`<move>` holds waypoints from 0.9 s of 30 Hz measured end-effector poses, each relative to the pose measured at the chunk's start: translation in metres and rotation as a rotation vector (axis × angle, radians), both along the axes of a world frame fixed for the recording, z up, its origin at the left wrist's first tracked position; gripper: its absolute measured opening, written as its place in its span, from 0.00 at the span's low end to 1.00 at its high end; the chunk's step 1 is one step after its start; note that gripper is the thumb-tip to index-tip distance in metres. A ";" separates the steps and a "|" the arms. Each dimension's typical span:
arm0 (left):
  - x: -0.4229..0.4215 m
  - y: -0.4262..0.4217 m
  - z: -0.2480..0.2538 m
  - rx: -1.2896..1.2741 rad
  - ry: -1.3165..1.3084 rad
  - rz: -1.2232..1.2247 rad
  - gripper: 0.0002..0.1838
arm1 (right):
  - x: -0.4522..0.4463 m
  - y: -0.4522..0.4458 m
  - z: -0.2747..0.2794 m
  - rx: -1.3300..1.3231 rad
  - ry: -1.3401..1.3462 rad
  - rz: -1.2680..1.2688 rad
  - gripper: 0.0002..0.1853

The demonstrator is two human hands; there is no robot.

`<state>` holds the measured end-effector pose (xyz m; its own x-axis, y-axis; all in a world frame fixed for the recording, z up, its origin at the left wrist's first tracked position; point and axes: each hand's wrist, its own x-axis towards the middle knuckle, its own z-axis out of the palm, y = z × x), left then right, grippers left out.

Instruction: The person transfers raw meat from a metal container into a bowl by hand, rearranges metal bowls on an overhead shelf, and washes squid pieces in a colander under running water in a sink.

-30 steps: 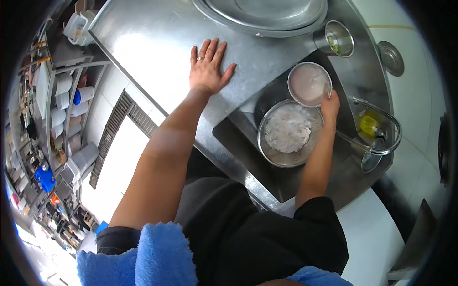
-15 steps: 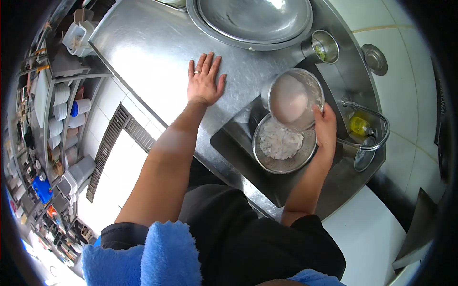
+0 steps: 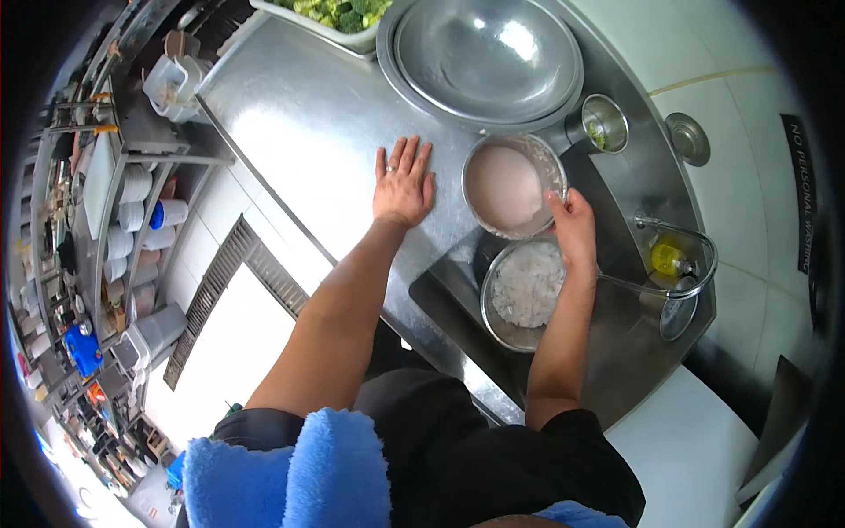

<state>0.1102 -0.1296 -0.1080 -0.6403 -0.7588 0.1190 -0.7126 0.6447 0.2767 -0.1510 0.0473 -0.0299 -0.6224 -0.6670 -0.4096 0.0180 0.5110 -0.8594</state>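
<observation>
My left hand (image 3: 404,187) lies flat on the steel counter (image 3: 308,123) with its fingers stretched out, a ring on one finger. With my right hand (image 3: 574,227) I grip the rim of a round metal bowl (image 3: 560,167) at its right side. Cloudy pinkish liquid (image 3: 503,187) fills much of that bowl, which sits at the sink's far edge. Just nearer to me, in the sink (image 3: 449,308), a metal strainer (image 3: 490,310) holds pale, translucent pieces (image 3: 528,286) that I cannot name for certain. My right wrist and forearm hide part of the strainer's right side.
Large nested steel bowls (image 3: 484,62) stand at the back of the counter, beside a tray of broccoli (image 3: 352,19). A metal cup (image 3: 604,123) holds green bits. The faucet (image 3: 704,264) and a bottle of yellow liquid (image 3: 669,259) are at the right. Shelves (image 3: 132,220) stand left.
The metal bowl was tilted over the strainer; now it is more level and farther back, off the strainer. My left hand still rests on the counter. The view has shifted, showing more broccoli.
</observation>
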 end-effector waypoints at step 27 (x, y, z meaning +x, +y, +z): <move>0.087 -0.058 0.073 0.949 1.289 0.582 0.07 | 0.041 0.038 0.001 -0.439 -0.494 -0.371 0.06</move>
